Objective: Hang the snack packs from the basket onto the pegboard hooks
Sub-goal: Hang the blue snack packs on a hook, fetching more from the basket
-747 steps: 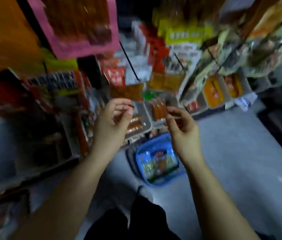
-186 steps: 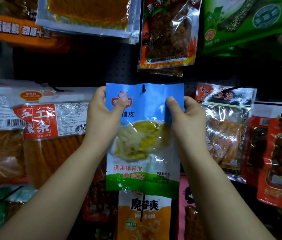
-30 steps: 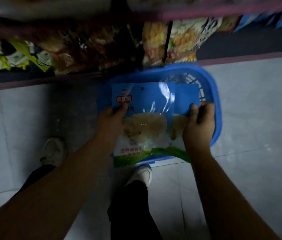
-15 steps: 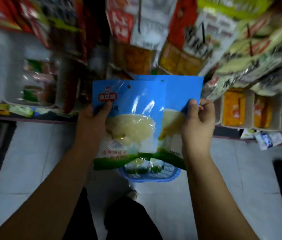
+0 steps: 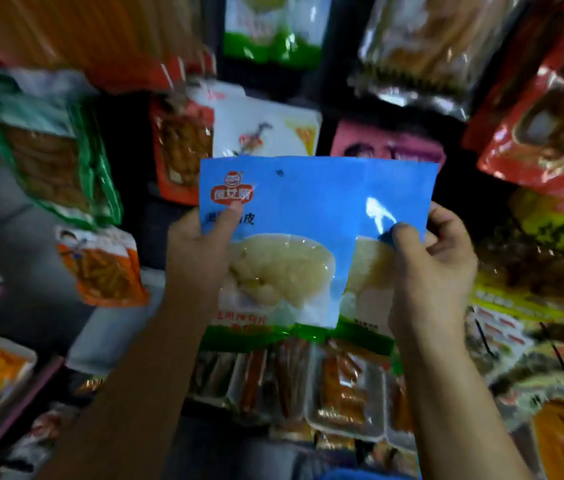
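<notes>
Front pack: We see a blue snack pack (image 5: 284, 237) at the centre of the frame, upright and facing us, with a red logo at its upper left, a small hang hole near its top edge, a pale food window in the middle and a green band along the bottom.

Rear pack: A second blue snack pack (image 5: 394, 199) sits behind the first, shifted toward the right of the frame, so that only its right part shows.

Left hand: Our left hand (image 5: 197, 258) grips the front pack at its left edge, thumb pressed on the face just under the logo, fingers hidden behind.

Right hand: Our right hand (image 5: 436, 258) pinches the right edge of the rear pack, thumb on the front, fingers curled behind.

Position of packs: We hold both in the air in front of the display; we cannot tell whether either touches a hook.

Display: Blurred hanging bags surround the packs: a green-edged bag (image 5: 55, 161) at upper left, an orange bag (image 5: 103, 268) at middle left, a white bag (image 5: 263, 128) just above the packs, a red bag (image 5: 547, 129) at upper right.

Trays: Clear plastic trays (image 5: 308, 382) of orange-red snacks sit in a row below the packs.

Basket: A sliver of blue basket (image 5: 360, 475) shows at the bottom edge.
</notes>
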{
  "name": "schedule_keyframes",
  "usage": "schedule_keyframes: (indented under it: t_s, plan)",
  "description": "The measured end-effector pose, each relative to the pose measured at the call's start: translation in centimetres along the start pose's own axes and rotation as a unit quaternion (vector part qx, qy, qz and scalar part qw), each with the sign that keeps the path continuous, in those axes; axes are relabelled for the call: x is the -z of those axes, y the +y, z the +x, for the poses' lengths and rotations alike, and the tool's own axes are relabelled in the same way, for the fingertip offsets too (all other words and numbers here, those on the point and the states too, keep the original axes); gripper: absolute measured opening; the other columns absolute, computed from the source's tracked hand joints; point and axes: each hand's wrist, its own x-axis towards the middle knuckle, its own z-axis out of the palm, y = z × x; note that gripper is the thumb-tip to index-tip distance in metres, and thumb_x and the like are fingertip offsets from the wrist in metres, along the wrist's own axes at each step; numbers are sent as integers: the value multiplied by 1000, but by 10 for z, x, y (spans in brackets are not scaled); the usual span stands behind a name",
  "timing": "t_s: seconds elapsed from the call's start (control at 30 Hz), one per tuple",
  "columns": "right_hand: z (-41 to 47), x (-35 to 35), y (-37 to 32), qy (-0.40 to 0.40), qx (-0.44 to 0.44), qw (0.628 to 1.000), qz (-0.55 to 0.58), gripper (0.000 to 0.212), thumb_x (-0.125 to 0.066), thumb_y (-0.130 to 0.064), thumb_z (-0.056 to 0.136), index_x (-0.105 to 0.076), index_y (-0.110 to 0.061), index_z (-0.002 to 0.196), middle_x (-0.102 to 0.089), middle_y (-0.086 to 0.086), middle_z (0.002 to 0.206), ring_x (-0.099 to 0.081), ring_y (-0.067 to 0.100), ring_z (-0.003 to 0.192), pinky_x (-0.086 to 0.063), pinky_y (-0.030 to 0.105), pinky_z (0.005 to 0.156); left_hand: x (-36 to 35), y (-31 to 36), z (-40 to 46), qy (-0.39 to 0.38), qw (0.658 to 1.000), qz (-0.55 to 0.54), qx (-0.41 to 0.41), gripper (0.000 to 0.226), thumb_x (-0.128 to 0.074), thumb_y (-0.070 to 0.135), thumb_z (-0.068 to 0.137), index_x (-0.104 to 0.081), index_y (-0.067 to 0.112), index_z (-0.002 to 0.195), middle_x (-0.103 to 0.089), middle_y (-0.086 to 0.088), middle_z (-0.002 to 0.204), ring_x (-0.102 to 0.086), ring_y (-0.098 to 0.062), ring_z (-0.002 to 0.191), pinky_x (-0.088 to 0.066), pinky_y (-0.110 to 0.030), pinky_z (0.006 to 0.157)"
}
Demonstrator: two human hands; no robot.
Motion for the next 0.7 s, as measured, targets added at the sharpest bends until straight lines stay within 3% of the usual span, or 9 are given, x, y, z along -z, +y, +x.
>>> schedule_keyframes:
  t_s: [0.2, 0.37, 0.53, 0.7]
  plan:
    - [30, -85, -37, 14, 62, 997, 44, 7, -67, -18, 87, -64, -20, 80, -69, -13, 65, -57, 2, 57, -45, 17, 52, 22, 67, 91, -61, 995, -27, -77, 11, -64, 37, 77, -72, 43, 74, -75, 13, 81, -72, -9, 78, -56, -31, 68]
    - [56, -126, -52, 20, 109, 993, 37, 10, -61, -23, 92, -61, -21, 81, -68, -5, 78, -60, 11, 72, -46, 25, 64, 22, 99, 145, -79, 991, -40, -102, 7, -68, 37, 80, -73, 37, 76, -75, 7, 82, -72, -15, 79, -58, -46, 77]
    - [85, -144, -71, 0, 185, 983, 11, 12, -56, -18, 94, -57, -23, 84, -67, -7, 79, -61, 6, 71, -46, 15, 61, 7, 130, 173, -90, 984, -85, -127, 9, -68, 43, 74, -74, 36, 74, -76, 6, 79, -73, -13, 75, -57, -36, 69]
    - [110, -149, -82, 36, 249, 967, -30, 11, -59, -18, 92, -55, -27, 87, -63, -7, 81, -59, -1, 68, -43, 9, 56, -13, 170, 188, -88, 974, -110, -179, 10, -68, 40, 80, -74, 34, 75, -76, 6, 82, -73, -12, 78, -57, -32, 66]
